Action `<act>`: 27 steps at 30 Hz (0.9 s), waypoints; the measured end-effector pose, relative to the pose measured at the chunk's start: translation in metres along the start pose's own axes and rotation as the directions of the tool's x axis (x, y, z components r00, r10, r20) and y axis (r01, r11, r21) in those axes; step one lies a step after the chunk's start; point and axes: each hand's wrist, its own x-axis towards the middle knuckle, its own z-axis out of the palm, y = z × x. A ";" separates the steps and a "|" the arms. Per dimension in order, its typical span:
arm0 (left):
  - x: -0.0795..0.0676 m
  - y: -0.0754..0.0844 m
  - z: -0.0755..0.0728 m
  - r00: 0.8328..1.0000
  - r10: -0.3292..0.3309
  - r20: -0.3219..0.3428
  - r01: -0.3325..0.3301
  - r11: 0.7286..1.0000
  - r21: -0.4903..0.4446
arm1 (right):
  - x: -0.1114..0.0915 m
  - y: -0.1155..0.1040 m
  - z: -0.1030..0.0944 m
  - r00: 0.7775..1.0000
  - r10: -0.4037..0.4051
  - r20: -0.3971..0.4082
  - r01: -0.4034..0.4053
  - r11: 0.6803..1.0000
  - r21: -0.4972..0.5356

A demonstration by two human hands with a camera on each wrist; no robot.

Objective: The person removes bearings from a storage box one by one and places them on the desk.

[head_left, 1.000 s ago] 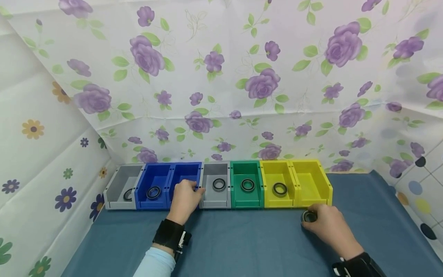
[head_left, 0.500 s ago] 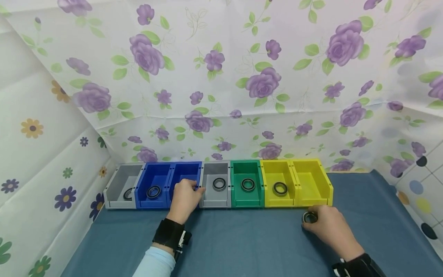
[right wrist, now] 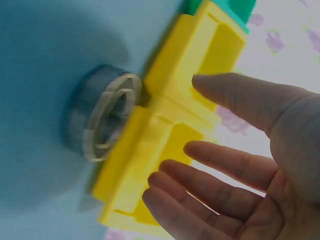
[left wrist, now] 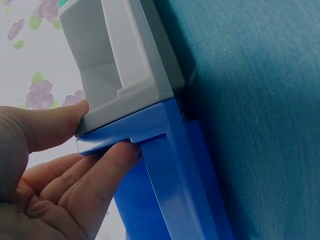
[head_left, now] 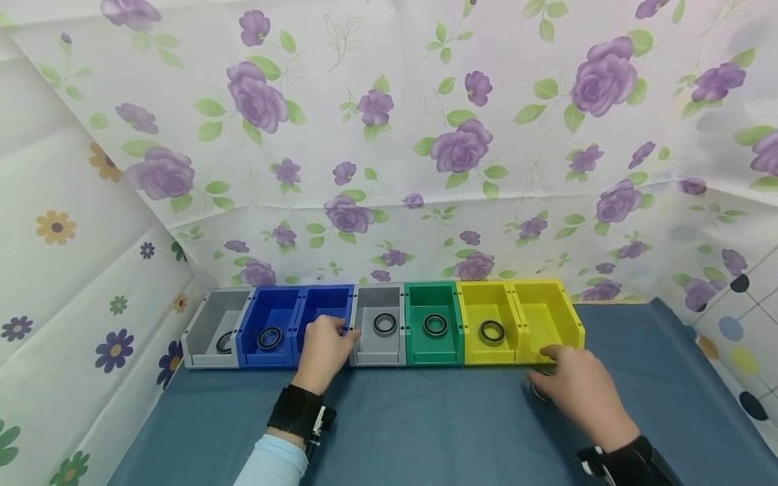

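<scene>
My left hand (head_left: 327, 351) pinches the adjoining side walls of the second blue bin (left wrist: 165, 155) and the grey bin (left wrist: 135, 75) beside it. In the left wrist view its thumb lies on the grey side and its fingers reach into the blue one. My right hand (head_left: 580, 388) hovers with spread fingers by the front of the rightmost yellow bin (head_left: 543, 324), holding nothing. Below it a ball bearing (right wrist: 107, 120) rests on the blue cloth in front of the yellow bins. The head view shows only part of that bearing (head_left: 538, 393), as the hand covers the rest.
Several bins stand side by side along the back of the cloth. Single bearings lie in the left grey bin (head_left: 209, 317), first blue bin (head_left: 276, 307), middle grey bin, green bin (head_left: 433, 297) and left yellow bin (head_left: 484, 297). A flowered sheet (head_left: 389, 169) rises behind them.
My right hand has let go of the bearing, opened its fingers and lifted slightly toward the yellow bin. The bearing stays on the cloth. My left hand has not moved.
</scene>
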 end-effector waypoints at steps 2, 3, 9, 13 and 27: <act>0.000 0.000 0.000 1.000 0.001 0.000 -0.001 1.000 -0.003 | 0.002 -0.007 -0.005 1.000 -0.008 -0.022 0.008 1.000 -0.001; 0.000 -0.001 0.000 1.000 0.003 -0.002 -0.003 1.000 -0.005 | 0.003 -0.011 -0.008 0.998 -0.024 -0.052 0.024 1.000 -0.005; -0.001 -0.003 0.001 1.000 0.003 0.003 -0.003 1.000 -0.007 | 0.009 -0.032 -0.016 0.975 -0.131 -0.181 0.131 0.991 -0.012; -0.002 -0.004 0.002 1.000 -0.003 0.010 0.003 1.000 -0.004 | 0.014 -0.044 -0.017 0.971 -0.152 -0.187 0.154 0.988 -0.003; 0.000 -0.002 0.001 1.000 -0.001 -0.006 0.001 1.000 -0.011 | 0.039 -0.080 0.008 0.954 -0.233 -0.188 0.231 0.972 -0.032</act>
